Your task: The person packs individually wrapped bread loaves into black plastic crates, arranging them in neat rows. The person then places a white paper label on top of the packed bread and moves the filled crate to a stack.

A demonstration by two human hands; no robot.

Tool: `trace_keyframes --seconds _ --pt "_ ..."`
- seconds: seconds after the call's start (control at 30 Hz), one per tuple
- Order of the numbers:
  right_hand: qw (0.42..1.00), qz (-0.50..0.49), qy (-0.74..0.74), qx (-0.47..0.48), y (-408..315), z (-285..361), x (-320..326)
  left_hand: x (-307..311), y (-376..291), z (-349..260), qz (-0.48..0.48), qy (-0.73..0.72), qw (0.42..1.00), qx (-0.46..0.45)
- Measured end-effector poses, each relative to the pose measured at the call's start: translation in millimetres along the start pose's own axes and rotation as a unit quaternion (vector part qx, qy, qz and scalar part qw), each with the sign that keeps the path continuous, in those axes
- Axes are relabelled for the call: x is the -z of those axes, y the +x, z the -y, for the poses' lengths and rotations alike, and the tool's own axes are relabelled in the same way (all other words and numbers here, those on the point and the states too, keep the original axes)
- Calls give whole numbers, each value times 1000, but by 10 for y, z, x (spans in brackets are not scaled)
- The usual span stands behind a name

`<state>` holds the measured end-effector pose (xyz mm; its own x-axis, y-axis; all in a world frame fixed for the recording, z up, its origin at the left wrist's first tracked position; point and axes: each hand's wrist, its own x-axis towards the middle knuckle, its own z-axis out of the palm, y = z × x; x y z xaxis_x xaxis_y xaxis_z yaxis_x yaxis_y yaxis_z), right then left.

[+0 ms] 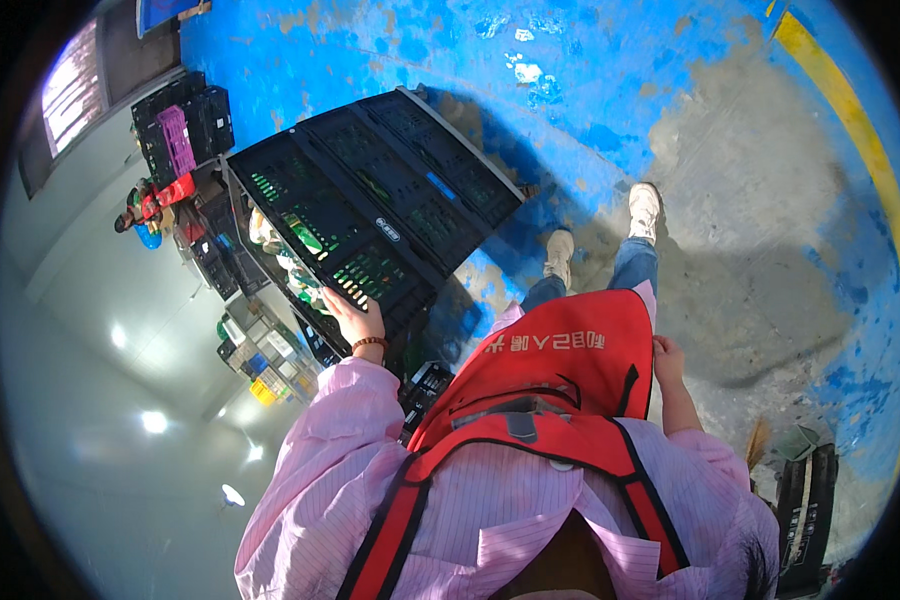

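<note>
My left hand (356, 321), with a beaded bracelet at the wrist, is on the upper rim of a black plastic crate (322, 217). Its fingers bend over the edge; the thumb is hard to make out. The crate tops a stack of several, and green packs show through its slotted side. White and green packages (300, 277) fill its open top. My right hand (669, 360) hangs low beside the edge of a red apron (540, 345), fingers curled. Whether it pinches the cloth cannot be told.
A person in red (150, 206) is beyond the stack, near more black crates and a purple crate (176, 139). A yellow crate (262, 391) stands among goods at left. A black crate (804, 517) lies behind at right. A yellow line (832, 82) crosses the worn blue floor (435, 45).
</note>
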<state>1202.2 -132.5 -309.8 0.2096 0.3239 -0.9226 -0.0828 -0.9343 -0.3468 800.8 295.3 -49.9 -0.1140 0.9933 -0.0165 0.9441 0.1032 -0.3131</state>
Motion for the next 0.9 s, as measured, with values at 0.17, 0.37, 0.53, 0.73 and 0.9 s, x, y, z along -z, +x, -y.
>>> trace_keyframes --seconds 0.17,0.37,0.53,0.73,0.9 --pt "1000 -10 -1 20 75 48 49 -12 -12 -11 -14 58 998 -18" --pt "999 19 34 11 80 468 170 11 -12 -39 -11 65 998 -11" --pt "999 21 30 9 122 441 140 23 15 -77 -8 82 997 -9" --pt "1000 20 12 0 155 444 177 57 19 -161 -1 81 997 7" --pt "1000 17 17 20 163 510 171 52 21 -136 -1 72 997 1"
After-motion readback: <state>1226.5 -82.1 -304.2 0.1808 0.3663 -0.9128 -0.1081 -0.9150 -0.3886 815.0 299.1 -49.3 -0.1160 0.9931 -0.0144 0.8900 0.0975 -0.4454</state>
